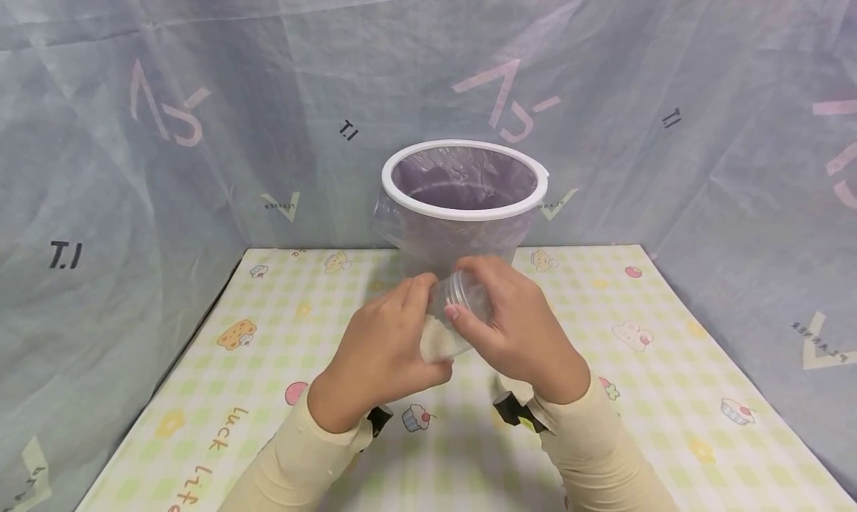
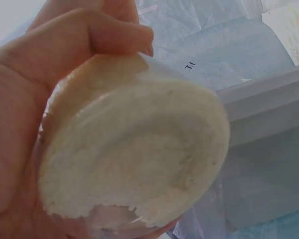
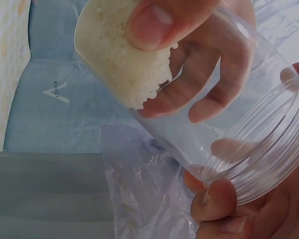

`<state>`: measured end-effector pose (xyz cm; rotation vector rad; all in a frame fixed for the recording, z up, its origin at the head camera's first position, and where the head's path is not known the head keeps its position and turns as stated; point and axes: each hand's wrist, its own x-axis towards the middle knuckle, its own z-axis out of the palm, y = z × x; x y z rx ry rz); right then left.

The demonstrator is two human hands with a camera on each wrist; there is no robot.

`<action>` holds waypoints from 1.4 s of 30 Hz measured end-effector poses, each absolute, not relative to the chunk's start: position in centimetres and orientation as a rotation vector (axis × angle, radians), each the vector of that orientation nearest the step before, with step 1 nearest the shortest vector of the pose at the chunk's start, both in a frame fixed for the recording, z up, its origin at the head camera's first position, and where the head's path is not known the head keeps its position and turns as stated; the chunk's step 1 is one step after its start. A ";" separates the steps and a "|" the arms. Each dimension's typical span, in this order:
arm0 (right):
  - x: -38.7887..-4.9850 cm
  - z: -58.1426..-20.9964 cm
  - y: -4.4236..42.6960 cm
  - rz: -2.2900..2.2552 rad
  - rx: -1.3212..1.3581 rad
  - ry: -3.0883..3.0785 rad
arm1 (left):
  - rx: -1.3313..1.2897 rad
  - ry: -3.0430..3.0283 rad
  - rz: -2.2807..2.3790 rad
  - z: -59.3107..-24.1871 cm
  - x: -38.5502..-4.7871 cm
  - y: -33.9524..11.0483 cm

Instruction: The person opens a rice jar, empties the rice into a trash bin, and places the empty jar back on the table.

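In the head view, a person's left hand [image 1: 378, 344] and right hand [image 1: 518, 326] hold a clear, rounded plastic jar [image 1: 440, 302] between them, over the worktop [image 1: 669, 415], which has a green-and-white checked cover printed with cartoon sweets. The left hand grips the end with white, rice-like grains [image 1: 437, 339]; the right hand grips the ridged, threaded end. The jar is tilted, on the near side of a grey-purple bin with a white rim [image 1: 465, 213] and a translucent plastic liner [image 1: 462, 237]. Cream sleeves [image 1: 294, 452] cover both forearms, and printed grey-blue sheets [image 1: 321, 73] hang around the worktop.

In the left wrist view, the jar's round base faces the camera, grains lying against most of it. The left hand is wrapped around the side, and the bin's grey wall stands at the right.

In the right wrist view, the jar slants, grains packed toward its base and its ridged end lower. The left thumb presses on the wall, with other fingers visible through the clear plastic. The right hand's fingers are curled around the ridged end. Crumpled liner shows below the jar, beside the grey bin.
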<state>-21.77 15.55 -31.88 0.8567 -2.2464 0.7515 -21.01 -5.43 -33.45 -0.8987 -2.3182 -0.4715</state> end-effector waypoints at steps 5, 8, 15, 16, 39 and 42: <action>-21.8 -31.8 15.7 0.743 0.895 -2.234 | -0.913 -2.340 -0.529 -33.5 -20.9 -5.6; -21.8 -31.6 15.8 0.738 0.913 -2.218 | -0.923 -2.344 -0.553 -33.4 -20.9 -5.6; -21.7 -31.3 15.9 0.736 0.952 -2.182 | -0.959 -2.370 -0.640 -33.3 -20.8 -5.6; -21.7 -31.3 15.9 0.729 0.957 -2.175 | -0.964 -2.375 -0.647 -33.3 -20.8 -5.6; -21.2 -31.1 16.5 0.818 0.790 -2.370 | -0.810 -2.262 -0.310 -33.6 -21.2 -5.2; -21.2 -31.2 16.1 0.913 0.733 -2.348 | -0.786 -2.203 -0.265 -33.7 -21.4 -4.9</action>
